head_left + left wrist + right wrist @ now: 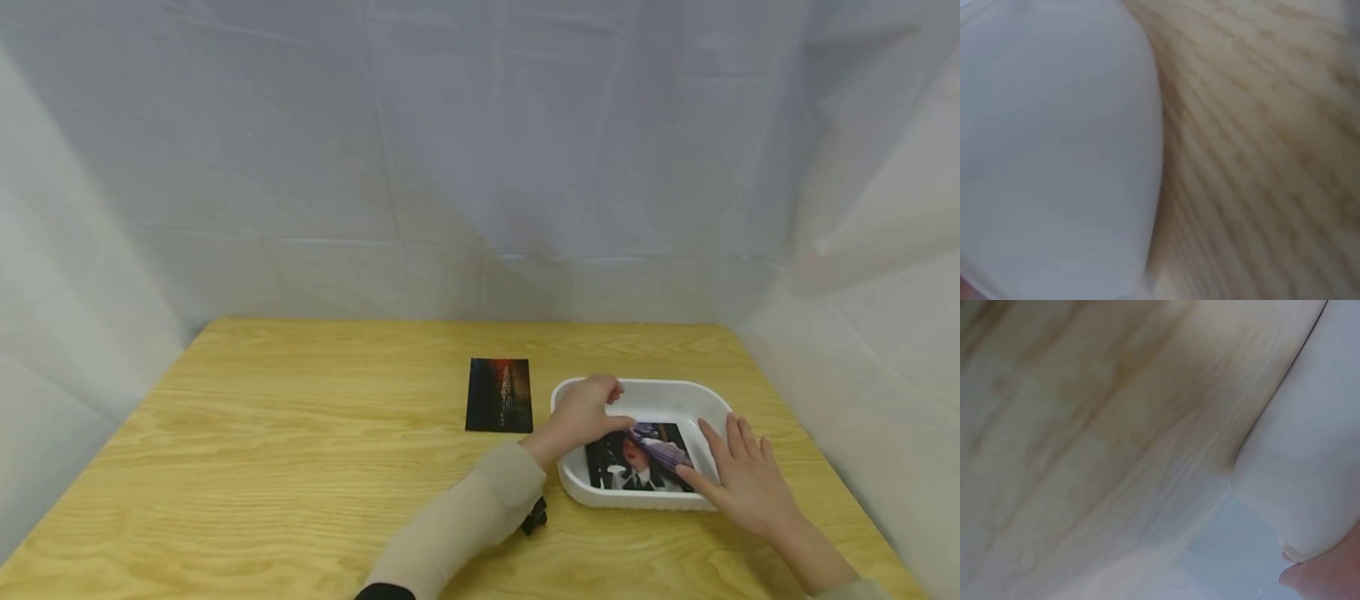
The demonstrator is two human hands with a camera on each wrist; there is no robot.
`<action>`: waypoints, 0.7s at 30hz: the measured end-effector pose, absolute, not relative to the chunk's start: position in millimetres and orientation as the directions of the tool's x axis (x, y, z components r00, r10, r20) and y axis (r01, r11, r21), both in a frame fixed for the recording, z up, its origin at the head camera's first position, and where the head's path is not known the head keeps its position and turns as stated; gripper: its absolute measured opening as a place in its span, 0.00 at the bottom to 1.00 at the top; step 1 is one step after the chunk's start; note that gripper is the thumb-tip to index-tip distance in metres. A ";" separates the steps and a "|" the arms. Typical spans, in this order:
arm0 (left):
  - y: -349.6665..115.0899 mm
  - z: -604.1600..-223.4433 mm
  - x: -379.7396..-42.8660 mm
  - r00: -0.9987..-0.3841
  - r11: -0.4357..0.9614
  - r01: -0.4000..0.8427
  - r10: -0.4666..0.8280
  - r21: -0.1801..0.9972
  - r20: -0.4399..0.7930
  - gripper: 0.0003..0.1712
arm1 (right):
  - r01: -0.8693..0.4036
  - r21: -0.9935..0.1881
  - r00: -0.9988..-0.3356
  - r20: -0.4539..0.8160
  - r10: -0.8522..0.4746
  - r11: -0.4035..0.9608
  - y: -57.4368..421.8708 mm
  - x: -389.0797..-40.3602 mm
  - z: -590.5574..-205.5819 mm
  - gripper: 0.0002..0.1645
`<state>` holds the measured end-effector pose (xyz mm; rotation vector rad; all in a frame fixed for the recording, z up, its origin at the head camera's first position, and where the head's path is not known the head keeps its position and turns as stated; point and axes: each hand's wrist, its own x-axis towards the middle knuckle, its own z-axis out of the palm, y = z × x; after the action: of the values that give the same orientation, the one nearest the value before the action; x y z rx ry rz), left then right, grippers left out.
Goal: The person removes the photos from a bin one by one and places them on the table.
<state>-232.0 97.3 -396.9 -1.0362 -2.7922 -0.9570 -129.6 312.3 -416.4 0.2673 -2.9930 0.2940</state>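
A white oval-cornered tray (667,390) stands on the right part of the table. Inside it lies a glossy picture card (611,471) showing a figure in dark clothes with a purple striped area. My left hand (588,417) reaches over the tray's left rim, its thumb stretched to the card's upper edge. From the right side, my right hand (750,483) spreads its fingers across the rim, thumb tip at the card's right part. In the right wrist view some fingers (1329,572) show at the tray's edge; the left wrist view shows mostly the tray's outer wall (1066,144).
A dark picture card (498,396) with a reddish top lies on the table left of the tray. A small black device (534,517) sits at the left sleeve. The wooden table (300,433) is enclosed by pale sheeting (450,167) at the back and sides.
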 end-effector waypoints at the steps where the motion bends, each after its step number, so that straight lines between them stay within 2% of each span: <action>1: 98.1 -397.4 -231.4 -0.776 0.600 0.602 0.596 0.528 0.207 0.24 | -0.185 -0.182 -0.978 0.134 -0.162 0.966 312.3 -129.4 -416.1 0.48; 8: 102.7 -400.7 -231.7 -0.720 0.617 0.674 0.673 0.407 0.171 0.27 | -0.181 -0.181 -0.979 0.129 -0.159 0.967 312.3 -128.1 -414.8 0.48; 12: 104.9 -401.8 -230.7 -0.698 0.633 0.697 0.707 0.335 0.116 0.33 | -0.184 -0.179 -0.977 0.140 -0.160 0.966 312.7 -127.7 -413.7 0.48; 16: 108.7 -404.9 -228.2 -0.675 0.649 0.722 0.737 0.240 0.034 0.39 | -0.181 -0.185 -0.978 0.135 -0.157 0.966 313.1 -127.4 -413.2 0.48; 21: 112.9 -410.7 -224.6 -0.669 0.677 0.734 0.734 0.054 -0.117 0.44 | -0.186 -0.184 -0.977 0.143 -0.160 0.965 312.9 -126.8 -413.6 0.48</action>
<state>-224.6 112.9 -410.7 -1.3167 -2.9944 -0.0037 -126.8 312.9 -413.6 0.2641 -2.9882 0.2985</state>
